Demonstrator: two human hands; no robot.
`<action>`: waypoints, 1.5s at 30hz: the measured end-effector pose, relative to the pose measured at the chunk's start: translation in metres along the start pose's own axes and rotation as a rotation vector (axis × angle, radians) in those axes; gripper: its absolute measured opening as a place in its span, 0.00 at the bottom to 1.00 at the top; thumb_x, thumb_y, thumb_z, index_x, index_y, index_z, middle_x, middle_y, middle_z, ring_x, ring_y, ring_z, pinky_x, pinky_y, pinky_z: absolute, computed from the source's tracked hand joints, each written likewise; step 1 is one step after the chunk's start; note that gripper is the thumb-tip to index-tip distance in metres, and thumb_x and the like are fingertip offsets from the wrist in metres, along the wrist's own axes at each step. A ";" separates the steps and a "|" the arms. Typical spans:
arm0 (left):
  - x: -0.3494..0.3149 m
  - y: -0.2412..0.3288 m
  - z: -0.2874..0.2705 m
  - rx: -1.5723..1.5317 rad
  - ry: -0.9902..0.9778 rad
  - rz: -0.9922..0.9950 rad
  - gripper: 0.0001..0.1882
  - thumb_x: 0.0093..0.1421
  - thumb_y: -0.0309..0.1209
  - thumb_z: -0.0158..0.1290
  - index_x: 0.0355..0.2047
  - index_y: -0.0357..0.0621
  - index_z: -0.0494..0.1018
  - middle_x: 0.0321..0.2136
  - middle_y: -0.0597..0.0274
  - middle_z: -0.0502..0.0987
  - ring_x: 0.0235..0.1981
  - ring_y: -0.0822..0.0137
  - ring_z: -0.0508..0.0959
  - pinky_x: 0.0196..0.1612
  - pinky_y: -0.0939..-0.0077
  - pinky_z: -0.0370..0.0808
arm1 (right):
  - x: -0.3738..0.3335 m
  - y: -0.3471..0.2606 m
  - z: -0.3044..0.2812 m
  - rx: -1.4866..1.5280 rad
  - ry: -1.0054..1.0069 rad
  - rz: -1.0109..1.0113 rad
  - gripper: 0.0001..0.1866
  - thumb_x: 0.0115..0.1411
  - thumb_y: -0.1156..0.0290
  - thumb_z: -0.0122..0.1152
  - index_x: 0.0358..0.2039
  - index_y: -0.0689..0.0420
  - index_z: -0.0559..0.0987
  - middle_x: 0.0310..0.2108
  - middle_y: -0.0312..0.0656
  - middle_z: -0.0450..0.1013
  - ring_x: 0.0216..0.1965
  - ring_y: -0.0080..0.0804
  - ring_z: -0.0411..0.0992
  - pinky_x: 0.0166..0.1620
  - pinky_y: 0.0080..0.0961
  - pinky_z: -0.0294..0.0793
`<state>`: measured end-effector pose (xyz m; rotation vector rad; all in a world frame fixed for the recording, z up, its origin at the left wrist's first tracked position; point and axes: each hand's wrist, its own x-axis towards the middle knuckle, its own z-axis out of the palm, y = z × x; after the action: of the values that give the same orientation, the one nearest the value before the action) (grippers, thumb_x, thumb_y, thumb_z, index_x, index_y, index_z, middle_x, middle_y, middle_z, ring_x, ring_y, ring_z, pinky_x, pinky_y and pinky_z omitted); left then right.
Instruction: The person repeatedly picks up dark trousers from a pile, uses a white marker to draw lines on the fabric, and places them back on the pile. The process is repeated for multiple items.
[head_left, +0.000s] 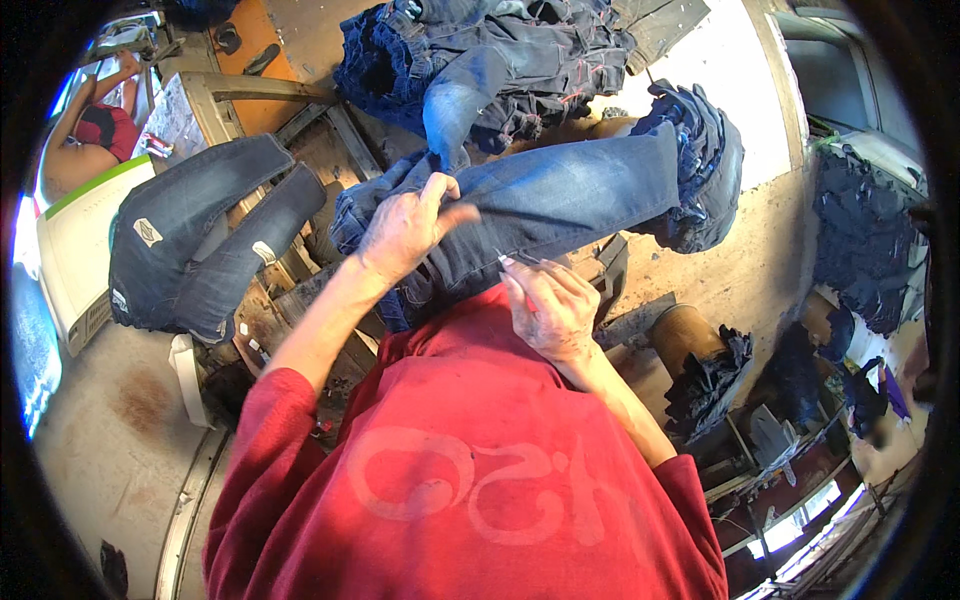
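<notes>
Faded blue jeans (570, 190) lie across my lap, one leg stretching to the right. My left hand (405, 232) is over the waist end of the jeans, its thumb spread from the bent index finger, with nothing visible in it. The other fingertips are partly hidden. My right hand (552, 305) is closed in a pinch just above the near edge of the leg. From its fingertips sticks a small tool with a thin pale tip (503, 258), too small to name its kind; the tip is at the denim.
A heap of dark jeans (500, 70) lies ahead, and more bunched denim (710, 165) is at the right. Dark jeans with pale tags (200, 235) hang over furniture at the left. A brown cylinder (685, 335) stands right. Another person (95, 140) sits far left.
</notes>
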<state>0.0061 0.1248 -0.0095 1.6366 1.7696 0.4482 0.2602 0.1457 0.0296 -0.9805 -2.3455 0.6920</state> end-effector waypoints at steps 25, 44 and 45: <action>0.025 -0.040 -0.005 -0.135 -0.021 0.227 0.13 0.52 0.27 0.70 0.33 0.44 0.75 0.27 0.54 0.79 0.32 0.44 0.82 0.32 0.52 0.77 | 0.033 -0.015 0.050 -0.158 -0.241 0.195 0.05 0.61 0.73 0.69 0.38 0.51 0.84 0.20 0.36 0.77 0.19 0.35 0.77 0.27 0.32 0.75; 0.028 -0.036 0.001 -0.075 0.041 0.199 0.12 0.54 0.30 0.68 0.29 0.45 0.73 0.25 0.54 0.79 0.29 0.45 0.82 0.31 0.52 0.77 | 0.031 -0.012 0.048 -0.112 -0.177 0.230 0.09 0.63 0.69 0.66 0.44 0.51 0.82 0.20 0.37 0.77 0.21 0.37 0.78 0.25 0.36 0.76; 0.028 -0.036 0.001 -0.099 0.057 0.212 0.12 0.54 0.29 0.68 0.28 0.44 0.73 0.24 0.54 0.77 0.27 0.45 0.80 0.29 0.52 0.76 | 0.031 -0.012 0.048 -0.119 -0.214 0.262 0.08 0.62 0.70 0.67 0.43 0.51 0.83 0.20 0.38 0.77 0.20 0.37 0.78 0.25 0.36 0.76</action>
<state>-0.0186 0.1467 -0.0408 1.7630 1.5939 0.6748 0.2058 0.1498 0.0088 -1.3428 -2.4904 0.7983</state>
